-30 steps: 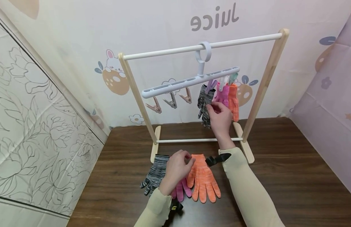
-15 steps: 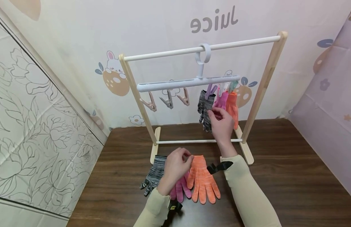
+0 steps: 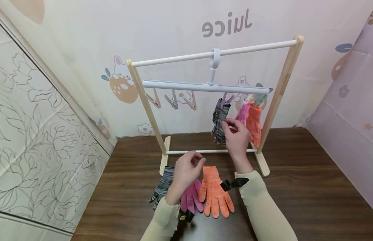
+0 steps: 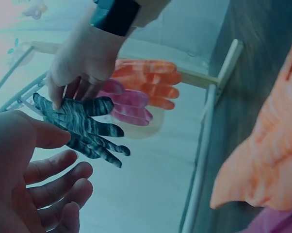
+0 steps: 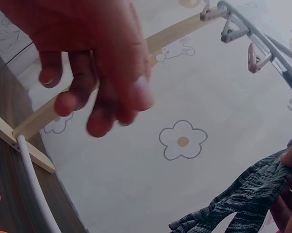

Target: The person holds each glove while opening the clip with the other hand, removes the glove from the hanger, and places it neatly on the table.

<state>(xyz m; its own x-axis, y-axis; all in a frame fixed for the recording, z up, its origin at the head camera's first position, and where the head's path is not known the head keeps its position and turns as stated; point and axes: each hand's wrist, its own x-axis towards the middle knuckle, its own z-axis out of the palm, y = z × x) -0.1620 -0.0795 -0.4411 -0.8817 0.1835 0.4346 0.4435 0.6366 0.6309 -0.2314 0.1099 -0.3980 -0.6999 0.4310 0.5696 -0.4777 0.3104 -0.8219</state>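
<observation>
My right hand (image 3: 237,139) pinches the edge of a black-and-grey knit glove (image 3: 219,122), which hangs from a purple clip (image 3: 225,100) on a pale hanger (image 3: 186,86). Behind that hand a pink glove (image 3: 243,113) and an orange glove (image 3: 254,127) hang from neighbouring clips. Fingers loosely bent and holding nothing, my left hand (image 3: 186,170) hovers over the gloves on the table. Beneath and beside it lie another black-and-grey glove (image 3: 166,180), a pink glove (image 3: 191,197) partly hidden by the hand and wrist, and an orange glove (image 3: 215,194).
The hanger hooks over the top rod (image 3: 174,59) of a wooden rack, whose side post (image 3: 284,87) rises at the right. Clips without gloves, such as a pink clip (image 3: 191,101), hang on the left half. A low rod (image 3: 210,151) crosses near the brown table (image 3: 129,187).
The hanger has turned on its hook, its right end swinging nearer and lower. The clipped gloves shifted right and down, and my right hand moved slightly down with them. My left hand rose a little.
</observation>
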